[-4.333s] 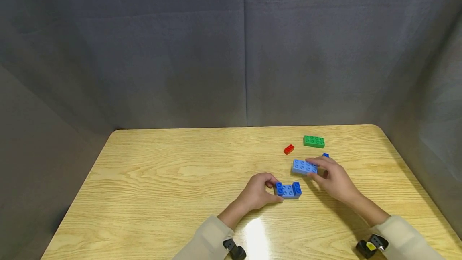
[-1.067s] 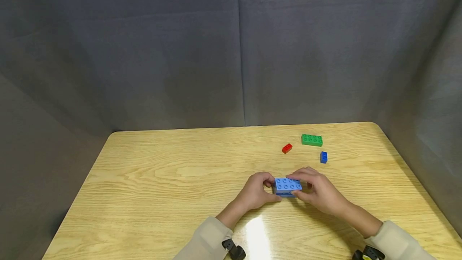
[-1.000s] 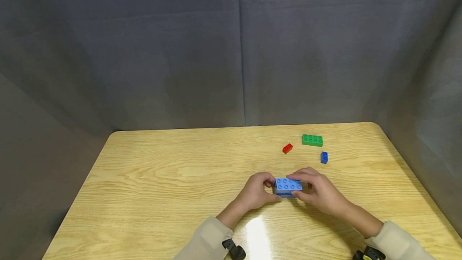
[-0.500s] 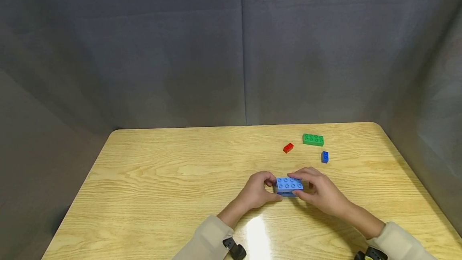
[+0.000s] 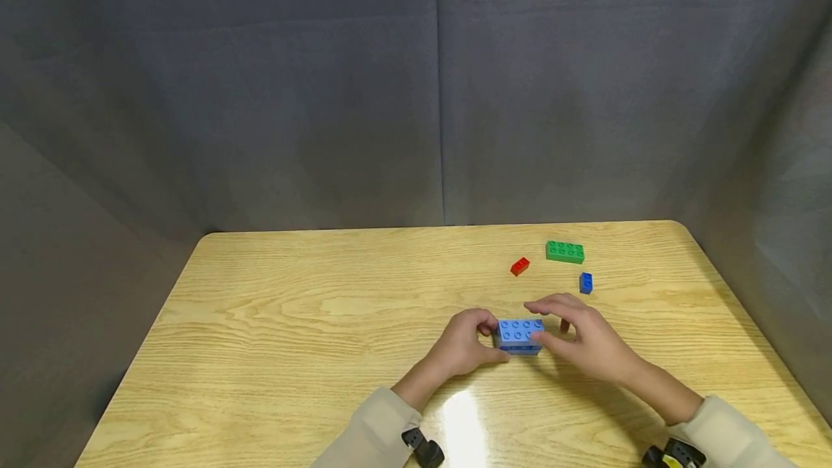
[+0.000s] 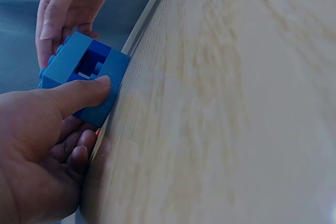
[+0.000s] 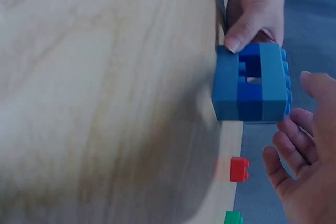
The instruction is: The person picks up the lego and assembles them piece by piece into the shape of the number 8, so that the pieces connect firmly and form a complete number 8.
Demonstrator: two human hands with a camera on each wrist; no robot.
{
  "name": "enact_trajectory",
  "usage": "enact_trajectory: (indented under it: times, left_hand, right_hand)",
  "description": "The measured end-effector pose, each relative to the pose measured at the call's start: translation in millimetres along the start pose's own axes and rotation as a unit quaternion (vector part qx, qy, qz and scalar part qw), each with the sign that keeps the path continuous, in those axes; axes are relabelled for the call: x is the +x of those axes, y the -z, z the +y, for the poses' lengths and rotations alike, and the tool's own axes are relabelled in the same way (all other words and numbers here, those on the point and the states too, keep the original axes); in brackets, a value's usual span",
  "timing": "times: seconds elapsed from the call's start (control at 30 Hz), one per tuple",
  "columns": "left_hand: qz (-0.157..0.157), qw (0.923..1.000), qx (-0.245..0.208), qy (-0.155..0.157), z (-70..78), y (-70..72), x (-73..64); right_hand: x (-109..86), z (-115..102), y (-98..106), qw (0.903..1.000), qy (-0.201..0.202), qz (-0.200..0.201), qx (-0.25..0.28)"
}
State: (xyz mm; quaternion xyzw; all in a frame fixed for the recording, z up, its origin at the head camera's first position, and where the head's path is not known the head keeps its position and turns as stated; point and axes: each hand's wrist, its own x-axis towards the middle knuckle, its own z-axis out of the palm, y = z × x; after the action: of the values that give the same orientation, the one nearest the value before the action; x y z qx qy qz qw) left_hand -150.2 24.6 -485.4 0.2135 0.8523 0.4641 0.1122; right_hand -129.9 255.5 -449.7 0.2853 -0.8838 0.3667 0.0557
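Observation:
A stack of toy building bricks stands on the table in front of the person. Its top is a light blue brick (image 5: 520, 331) with several studs. Two small dark blue bricks (image 7: 249, 103) sit between it and a light blue bottom brick (image 7: 227, 85), leaving a gap in the middle. The left hand (image 5: 464, 345) holds the stack's left end, its thumb on the near side of the bottom brick in the left wrist view. The right hand (image 5: 594, 341) hovers by the right end with thumb and fingers spread; the right wrist view shows it apart from the bricks.
Farther back on the wooden table (image 5: 325, 309) lie a small red brick (image 5: 520, 266), a green brick (image 5: 565, 252) and a small blue brick (image 5: 586, 283). A grey curtain (image 5: 292, 128) hangs behind the table.
The right hand brought the light blue brick over onto the two dark blue ones, held it there, then let go and lifted slightly away. The left hand keeps its hold.

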Motion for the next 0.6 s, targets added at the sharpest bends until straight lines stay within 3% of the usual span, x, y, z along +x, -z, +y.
enact_trajectory:
  times: [0.6]
  left_hand:
    - [-0.001,1.0000,-0.004,0.003,-0.5,-0.1,0.0]
  right_hand:
    - [7.9,13,34,0.9947,-0.027,0.070,-0.070]
